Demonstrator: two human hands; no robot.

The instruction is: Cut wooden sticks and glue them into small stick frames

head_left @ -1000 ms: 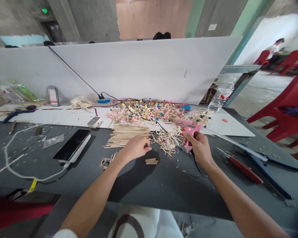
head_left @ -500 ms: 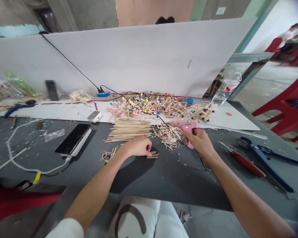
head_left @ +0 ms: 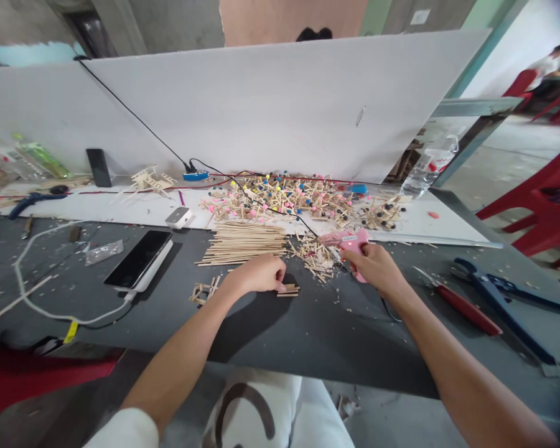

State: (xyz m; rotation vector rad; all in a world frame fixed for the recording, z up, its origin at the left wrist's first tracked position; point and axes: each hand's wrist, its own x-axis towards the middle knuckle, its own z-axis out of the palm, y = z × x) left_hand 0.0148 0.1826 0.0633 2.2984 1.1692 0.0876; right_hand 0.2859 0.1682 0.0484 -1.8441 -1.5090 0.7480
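My right hand [head_left: 374, 266] is wrapped round the handle of a pink glue gun [head_left: 348, 240], its nozzle pointing left over a heap of short stick offcuts [head_left: 313, 256]. My left hand [head_left: 267, 274] is closed, fingertips pinching at a few short wooden sticks [head_left: 289, 290] lying side by side on the grey table. Part of these sticks is hidden under the fingers. Just behind my left hand lies a bundle of long wooden sticks [head_left: 242, 242]. A small stick frame [head_left: 204, 291] sits left of my left wrist, partly covered by my forearm.
Many stick pieces with coloured balls [head_left: 280, 198] are piled at the back. A phone on a white power bank [head_left: 140, 261] lies left with a white cable. A red-handled knife [head_left: 466, 309] and blue pliers [head_left: 504, 311] lie right. A bottle [head_left: 432, 163] stands back right.
The glue gun has tilted slightly in my right hand, its body now more level. My left hand stays at the short sticks. The whole view has shifted a little.
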